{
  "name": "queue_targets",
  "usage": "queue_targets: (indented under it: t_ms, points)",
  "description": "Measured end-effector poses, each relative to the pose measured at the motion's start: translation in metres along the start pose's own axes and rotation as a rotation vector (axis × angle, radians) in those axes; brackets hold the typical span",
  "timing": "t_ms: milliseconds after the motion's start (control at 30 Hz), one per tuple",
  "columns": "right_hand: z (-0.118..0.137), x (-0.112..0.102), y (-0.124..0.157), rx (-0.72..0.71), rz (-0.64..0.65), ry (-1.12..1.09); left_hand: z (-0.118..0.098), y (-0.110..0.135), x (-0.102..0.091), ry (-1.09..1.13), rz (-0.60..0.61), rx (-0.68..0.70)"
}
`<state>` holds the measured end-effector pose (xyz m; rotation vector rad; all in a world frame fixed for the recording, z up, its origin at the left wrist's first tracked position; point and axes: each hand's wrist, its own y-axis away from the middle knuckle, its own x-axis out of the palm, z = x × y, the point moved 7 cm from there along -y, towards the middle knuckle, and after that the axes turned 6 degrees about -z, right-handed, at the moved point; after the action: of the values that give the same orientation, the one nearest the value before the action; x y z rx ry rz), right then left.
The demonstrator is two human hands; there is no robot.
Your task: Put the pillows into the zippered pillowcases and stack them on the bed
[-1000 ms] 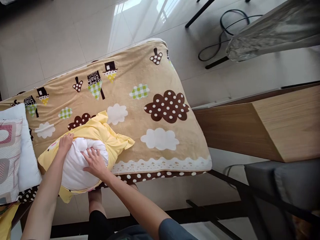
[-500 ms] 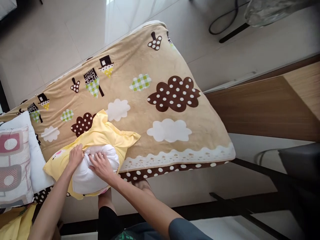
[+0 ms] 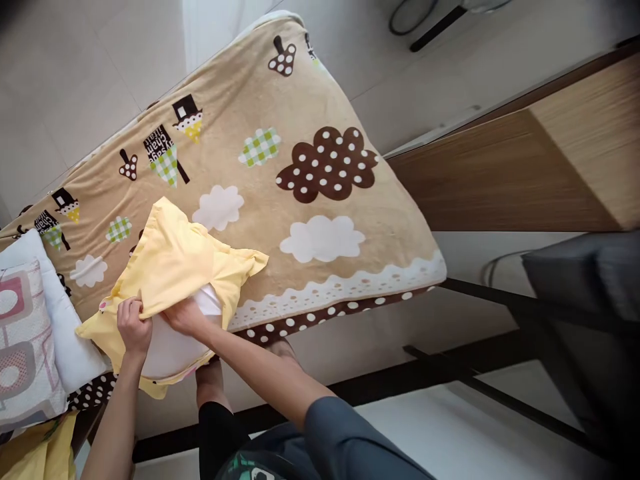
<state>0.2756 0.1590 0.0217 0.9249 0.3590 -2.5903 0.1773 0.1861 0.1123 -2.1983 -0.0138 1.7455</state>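
Observation:
A yellow pillowcase (image 3: 175, 260) lies near the front edge of a bed covered by a tan cartoon-print blanket (image 3: 300, 267). A white pillow (image 3: 167, 343) sits partly inside it, its lower end still showing. My left hand (image 3: 133, 325) is closed, pinching the pillowcase's open edge and lifting it over the pillow. My right hand (image 3: 184, 313) reaches under the yellow cloth and presses on the white pillow; its fingers are mostly hidden by the fabric.
A white pillow (image 3: 60, 333) and a patterned cushion (image 3: 23, 347) rest at the left. More yellow cloth (image 3: 35, 453) lies at the bottom left. A wooden board (image 3: 525, 167) stands right of the bed, with a dark chair (image 3: 590, 313) beyond.
The yellow pillowcase has been pulled further down over the white pillow, covering most of it. My left hand moved from the pillow to gripping the case's edge; my right hand slipped under the cloth.

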Motion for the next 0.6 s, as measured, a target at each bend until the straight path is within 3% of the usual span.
queue_targets:
  t_ms: [100, 133, 200, 267, 300, 367, 433, 500, 600]
  points:
    - [-0.001, -0.031, 0.054, -0.089, 0.022, -0.145, 0.003, 0.0, 0.008, 0.036, -0.008, -0.034]
    - [-0.013, -0.046, 0.071, 0.009, -0.015, -0.183, -0.001, 0.0, 0.012, 0.033, -0.007, -0.026]
    - [-0.053, -0.075, 0.1, 0.421, -0.159, -0.155, -0.014, -0.003, 0.024, 0.011, 0.009, -0.012]
    - [-0.089, -0.093, 0.121, 0.853, -0.273, -0.047, -0.032, -0.012, 0.045, -0.028, 0.098, -0.001]
    - [-0.1, -0.094, 0.121, 0.983, -0.278, -0.012, -0.041, -0.018, 0.059, -0.047, 0.181, 0.003]
    - [-0.114, -0.086, 0.106, 1.082, -0.194, -0.013, -0.058, -0.029, 0.087, -0.063, 0.388, 0.014]
    - [-0.121, -0.082, 0.088, 1.126, -0.112, -0.02, -0.07, -0.036, 0.102, -0.049, 0.553, 0.021]
    - [-0.12, -0.091, 0.08, 1.143, -0.083, -0.012, -0.076, -0.042, 0.094, -0.012, 0.54, 0.008]
    - [-0.09, -0.118, 0.083, 1.086, -0.188, -0.001, -0.078, -0.043, 0.053, 0.075, 0.285, -0.023]
